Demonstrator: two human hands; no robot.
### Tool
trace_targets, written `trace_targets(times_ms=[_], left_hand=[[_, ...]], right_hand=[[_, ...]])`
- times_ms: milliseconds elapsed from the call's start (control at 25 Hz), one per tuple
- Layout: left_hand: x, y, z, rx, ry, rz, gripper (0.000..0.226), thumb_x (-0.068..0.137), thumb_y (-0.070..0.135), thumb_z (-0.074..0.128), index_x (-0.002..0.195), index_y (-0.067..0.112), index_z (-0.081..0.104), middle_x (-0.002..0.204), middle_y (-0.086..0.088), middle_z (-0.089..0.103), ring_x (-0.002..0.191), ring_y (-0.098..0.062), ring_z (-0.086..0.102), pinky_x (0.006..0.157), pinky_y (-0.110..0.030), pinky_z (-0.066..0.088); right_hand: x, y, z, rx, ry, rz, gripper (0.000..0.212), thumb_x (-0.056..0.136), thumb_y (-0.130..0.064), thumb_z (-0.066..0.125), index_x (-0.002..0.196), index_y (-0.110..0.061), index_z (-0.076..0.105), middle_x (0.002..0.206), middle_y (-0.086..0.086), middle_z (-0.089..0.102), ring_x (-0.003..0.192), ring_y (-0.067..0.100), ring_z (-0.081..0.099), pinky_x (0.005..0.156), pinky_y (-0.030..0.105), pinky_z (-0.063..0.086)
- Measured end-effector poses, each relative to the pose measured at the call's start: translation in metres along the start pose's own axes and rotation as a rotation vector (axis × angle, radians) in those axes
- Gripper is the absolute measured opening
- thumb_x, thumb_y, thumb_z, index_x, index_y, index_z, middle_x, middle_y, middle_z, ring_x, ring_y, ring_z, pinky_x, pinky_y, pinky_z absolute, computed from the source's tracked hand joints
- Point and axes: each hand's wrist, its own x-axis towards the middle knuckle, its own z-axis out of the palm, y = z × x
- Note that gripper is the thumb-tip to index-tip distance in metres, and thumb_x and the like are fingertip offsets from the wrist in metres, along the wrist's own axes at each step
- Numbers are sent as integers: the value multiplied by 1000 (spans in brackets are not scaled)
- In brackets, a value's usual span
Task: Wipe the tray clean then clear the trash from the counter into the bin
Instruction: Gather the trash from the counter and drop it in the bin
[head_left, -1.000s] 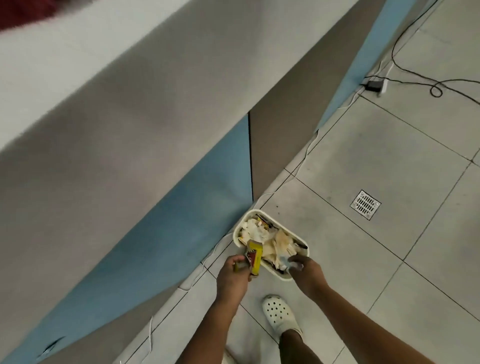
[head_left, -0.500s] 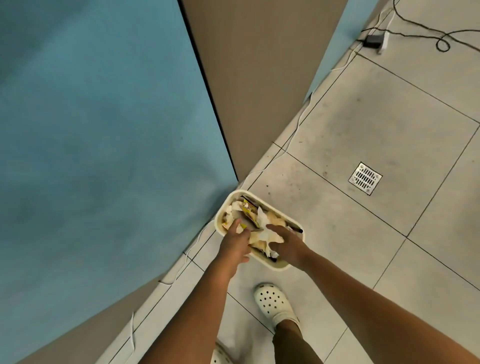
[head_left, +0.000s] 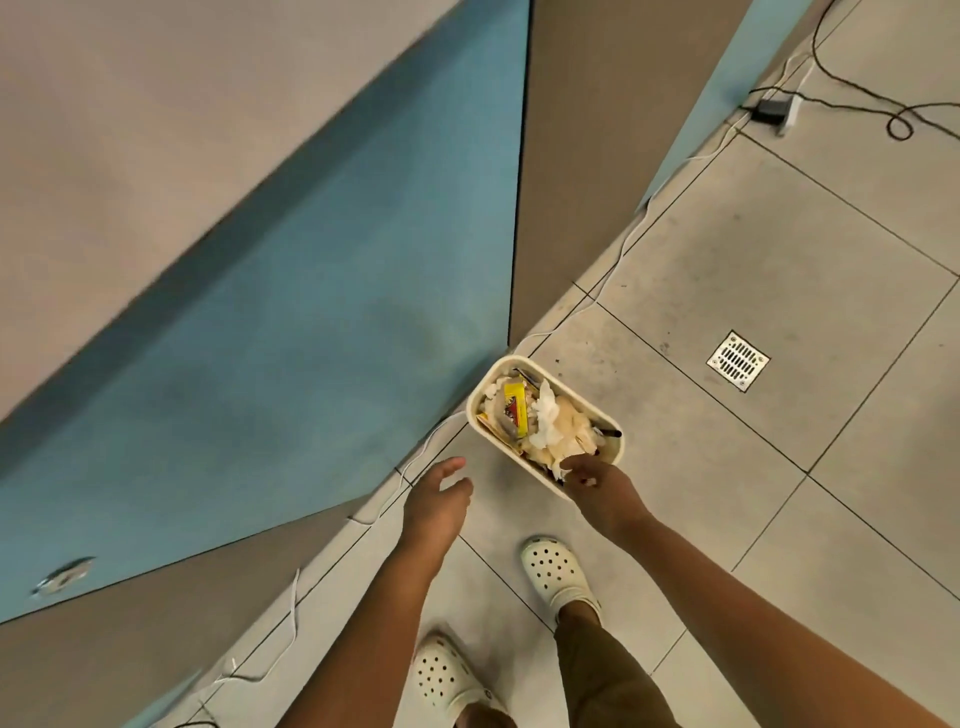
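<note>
down at the lower left of the frame ran the blue and grey counter front (head_left: 291, 322), with a thin white cable (head_left: 291, 618) trailing along its foot. moving right, the left hand (head_left: 436, 506) hung released just left of the bin, fingers relaxed and holding nothing; half a second before it had been over the rim, and a second before that it gripped the yellow packet (head_left: 516, 410), which now lay inside the bin at its upper-left end. that suggested this load of trash was delivered. the cream bin (head_left: 582, 397) stood on the floor tiles (head_left: 727, 260) at centre, heaped near its rim with crumpled white tissue (head_left: 545, 415), tan paper and something dark at its right end. the right hand (head_left: 602, 488) hovered at the bin's lower rim, fingertips curled down by the paper scraps; i could not tell whether it pinched any. white clogs showed below, a floor drain (head_left: 738, 360) at right. neither tray nor countertop showed.
</note>
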Motion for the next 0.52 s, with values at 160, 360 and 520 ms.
trace_targets(times_ms=[160, 360, 520], left_hand=[[-78, 43, -51, -62, -36, 144, 29, 93, 12, 48, 120, 17, 58, 101, 5, 59, 86, -13, 58, 61, -20, 43], [-218, 88, -125, -167, -85, 424, 25, 91, 3, 48, 103, 21, 60, 87, 13, 58, 80, -9, 56, 55, -11, 42], [-334, 105, -218, -332, -15, 699, 30, 92, 1, 48, 89, 30, 58, 88, 11, 60, 73, -4, 58, 63, -19, 43]], right_hand=[[-81, -71, 1, 82, -1, -247, 23, 88, -7, 53, 94, -28, 58, 95, -3, 57, 83, 18, 49, 64, 16, 38], [-217, -172, -9, 66, 76, -607, 29, 85, 0, 55, 103, -23, 58, 89, -4, 58, 75, 8, 55, 68, 11, 42], [-331, -263, 5, 81, 84, -897, 34, 85, 1, 56, 98, -30, 56, 88, -8, 60, 73, 1, 56, 62, 8, 43]])
